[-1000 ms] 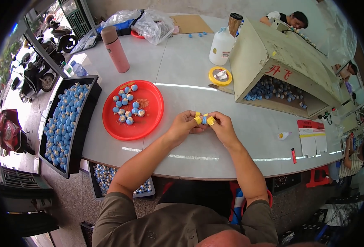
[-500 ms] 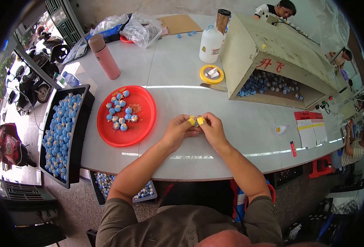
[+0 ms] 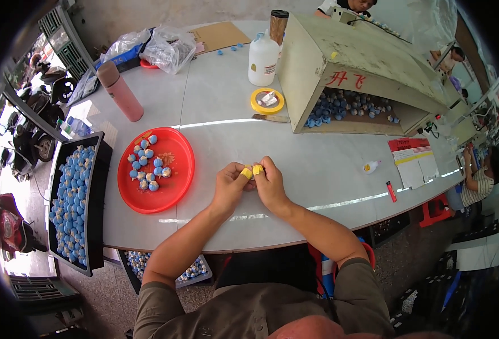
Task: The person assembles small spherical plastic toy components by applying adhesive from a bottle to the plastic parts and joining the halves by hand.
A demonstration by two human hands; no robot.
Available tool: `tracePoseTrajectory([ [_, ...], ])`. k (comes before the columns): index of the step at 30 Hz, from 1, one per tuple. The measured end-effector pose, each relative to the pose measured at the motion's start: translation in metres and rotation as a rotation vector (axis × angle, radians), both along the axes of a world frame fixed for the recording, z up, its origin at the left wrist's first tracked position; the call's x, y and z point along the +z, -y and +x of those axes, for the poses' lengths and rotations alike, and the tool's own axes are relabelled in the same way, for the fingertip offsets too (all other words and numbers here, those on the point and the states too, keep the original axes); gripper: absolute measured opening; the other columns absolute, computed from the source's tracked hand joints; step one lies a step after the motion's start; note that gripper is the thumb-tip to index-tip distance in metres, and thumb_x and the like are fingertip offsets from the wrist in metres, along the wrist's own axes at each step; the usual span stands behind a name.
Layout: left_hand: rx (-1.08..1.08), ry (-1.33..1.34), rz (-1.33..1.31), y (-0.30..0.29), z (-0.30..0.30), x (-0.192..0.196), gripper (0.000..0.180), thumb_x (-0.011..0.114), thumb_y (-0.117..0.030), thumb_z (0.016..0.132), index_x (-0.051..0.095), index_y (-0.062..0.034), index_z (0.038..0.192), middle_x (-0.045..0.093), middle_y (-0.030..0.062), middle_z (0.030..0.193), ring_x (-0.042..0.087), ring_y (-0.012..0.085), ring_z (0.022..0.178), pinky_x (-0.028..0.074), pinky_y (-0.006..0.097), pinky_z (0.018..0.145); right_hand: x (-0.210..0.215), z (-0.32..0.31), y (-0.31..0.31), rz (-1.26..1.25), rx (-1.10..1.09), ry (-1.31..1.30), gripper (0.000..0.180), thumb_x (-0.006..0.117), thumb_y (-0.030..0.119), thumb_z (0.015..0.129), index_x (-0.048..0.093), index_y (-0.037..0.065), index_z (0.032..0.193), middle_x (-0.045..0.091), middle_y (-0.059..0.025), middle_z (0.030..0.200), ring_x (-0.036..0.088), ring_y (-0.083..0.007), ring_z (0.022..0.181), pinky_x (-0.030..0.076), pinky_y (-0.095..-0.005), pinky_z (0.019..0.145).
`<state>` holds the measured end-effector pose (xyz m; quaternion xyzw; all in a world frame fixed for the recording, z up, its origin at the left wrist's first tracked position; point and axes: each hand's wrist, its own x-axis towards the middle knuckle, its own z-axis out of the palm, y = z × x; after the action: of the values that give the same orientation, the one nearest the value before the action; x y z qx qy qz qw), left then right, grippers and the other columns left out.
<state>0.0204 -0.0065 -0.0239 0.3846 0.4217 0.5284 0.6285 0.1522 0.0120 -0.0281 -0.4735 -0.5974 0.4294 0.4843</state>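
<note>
My left hand [image 3: 231,182] and my right hand [image 3: 270,182] meet above the table, with fingers curled and the yellow-wrapped thumbs side by side. Both pinch a small bluish piece, almost wholly hidden by the fingers, so its exact kind cannot be made out. To their left lies a round red plate [image 3: 180,195] bearing several small blue balls [image 3: 142,161] with tan, ragged patches. Beyond it, at the table's left edge, a black tray [image 3: 95,226] is filled with many similar blue balls.
A beige metal box [image 3: 368,62] with blue pieces inside stands at the back right. Near it are a white bottle [image 3: 262,62], a yellow tape roll [image 3: 254,101] and a knife [image 3: 272,118]. A pink flask [image 3: 123,96] stands back left; a red lighter [image 3: 391,192] lies right.
The view has turned, so the table's things sit further left. My hands stay together, their thumbs now closer; the bluish piece seen between them before is nearly covered.
</note>
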Motion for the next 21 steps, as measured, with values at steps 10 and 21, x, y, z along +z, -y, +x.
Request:
tracePoseTrajectory([
  [10, 0.039, -0.098, 0.050, 0.003, -0.002, 0.001, 0.016, 0.060, -0.019, 0.096, 0.059, -0.0030, 0.093, 0.066, 0.0042, 0.081, 0.058, 0.0087, 0.069, 0.042, 0.022, 0.059, -0.003, -0.008, 0.003, 0.089, -0.059, 0.009, 0.018, 0.050, 0.009, 0.095, 0.039, 0.002, 0.082, 0.051, -0.0094, 0.074, 0.045, -0.0157, 0.065, 0.043, -0.0329, 0.060],
  [21, 0.044, -0.081, 0.055, 0.001, -0.003, -0.002, 0.014, 0.060, -0.017, 0.096, 0.059, -0.0035, 0.092, 0.065, 0.0042, 0.081, 0.057, 0.0085, 0.068, 0.042, 0.022, 0.059, -0.001, -0.009, 0.003, 0.110, -0.081, 0.029, 0.012, 0.050, 0.010, 0.091, 0.045, 0.002, 0.084, 0.060, -0.0168, 0.080, 0.057, -0.0350, 0.070, 0.045, -0.0427, 0.063],
])
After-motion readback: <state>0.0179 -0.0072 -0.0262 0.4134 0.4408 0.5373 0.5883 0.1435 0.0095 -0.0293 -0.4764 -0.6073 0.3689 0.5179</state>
